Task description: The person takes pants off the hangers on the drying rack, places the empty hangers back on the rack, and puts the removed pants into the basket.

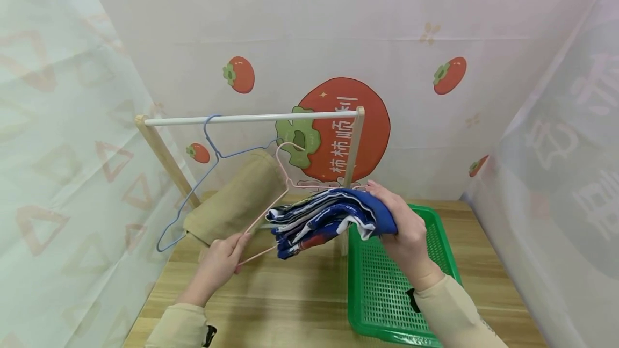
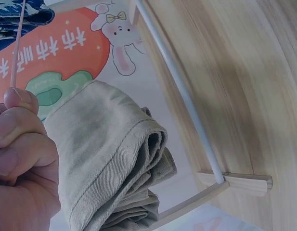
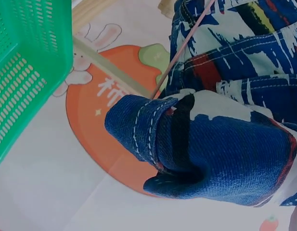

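Note:
A pink wire hanger (image 1: 289,181) is tilted in front of the rack. Its left end is gripped by my left hand (image 1: 220,262), whose curled fingers show in the left wrist view. On the hanger's right part lies a folded blue denim garment (image 1: 333,216) with white and red patterning. My right hand (image 1: 403,227) holds that garment at its right side, near the hanger's right arm; some fingers are hidden by cloth. Close up in the right wrist view, the denim (image 3: 225,159) shows stitched seams beside the pink wire. Folded khaki trousers (image 1: 239,192) hang on a blue hanger (image 1: 218,154).
The blue hanger hooks over the white rail (image 1: 261,118) of a wooden-post rack (image 1: 166,160). A green perforated basket (image 1: 354,294) stands on the wooden table (image 1: 271,310) at the right, below my right forearm. Printed cloth walls (image 1: 483,79) enclose the back and sides.

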Demonstrator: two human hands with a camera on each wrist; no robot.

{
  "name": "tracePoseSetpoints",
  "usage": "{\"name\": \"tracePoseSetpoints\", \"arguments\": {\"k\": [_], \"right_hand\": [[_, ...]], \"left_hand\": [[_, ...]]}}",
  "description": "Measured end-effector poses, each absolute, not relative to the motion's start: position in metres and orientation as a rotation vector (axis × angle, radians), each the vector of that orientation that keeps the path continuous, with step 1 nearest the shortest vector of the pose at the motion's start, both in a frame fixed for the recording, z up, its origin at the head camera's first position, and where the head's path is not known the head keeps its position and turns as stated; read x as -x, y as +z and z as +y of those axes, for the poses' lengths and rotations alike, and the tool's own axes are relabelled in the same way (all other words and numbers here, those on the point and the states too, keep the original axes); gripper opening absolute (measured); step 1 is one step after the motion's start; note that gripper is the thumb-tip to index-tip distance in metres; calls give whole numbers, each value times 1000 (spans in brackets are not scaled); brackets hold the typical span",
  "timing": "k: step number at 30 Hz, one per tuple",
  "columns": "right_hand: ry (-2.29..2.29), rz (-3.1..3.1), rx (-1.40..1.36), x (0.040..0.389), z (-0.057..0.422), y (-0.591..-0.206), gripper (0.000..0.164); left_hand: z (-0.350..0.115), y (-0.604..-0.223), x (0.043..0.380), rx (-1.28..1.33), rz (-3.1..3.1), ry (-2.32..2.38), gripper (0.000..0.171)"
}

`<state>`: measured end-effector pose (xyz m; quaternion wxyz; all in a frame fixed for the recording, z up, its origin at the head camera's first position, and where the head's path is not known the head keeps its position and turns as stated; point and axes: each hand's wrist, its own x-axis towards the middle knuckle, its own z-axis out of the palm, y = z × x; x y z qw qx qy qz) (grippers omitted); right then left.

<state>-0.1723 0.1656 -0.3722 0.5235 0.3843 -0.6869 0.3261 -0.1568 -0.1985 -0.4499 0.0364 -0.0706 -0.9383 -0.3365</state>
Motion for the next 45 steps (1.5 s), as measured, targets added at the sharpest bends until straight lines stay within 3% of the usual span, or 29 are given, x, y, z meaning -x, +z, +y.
{"name": "tracePoseSetpoints", "arguments": {"k": [11,22,37,45], "right_hand": [[486,-1692,-1169,161,170,-371,40],[70,-1564,-1316,149,160,-365,23],[23,-1476,-1422,134,147,-354,17],[-6,-1605,-1400,133,161,-360,22]], "left_hand": [[-199,-454,158,115,-2893,-1150,44],[-198,-451,160,50,-2882,-1114,51],[-196,-451,163,34,-2889,-1045,50],[-201,-452,158,131,-2803,-1086,45]]}}
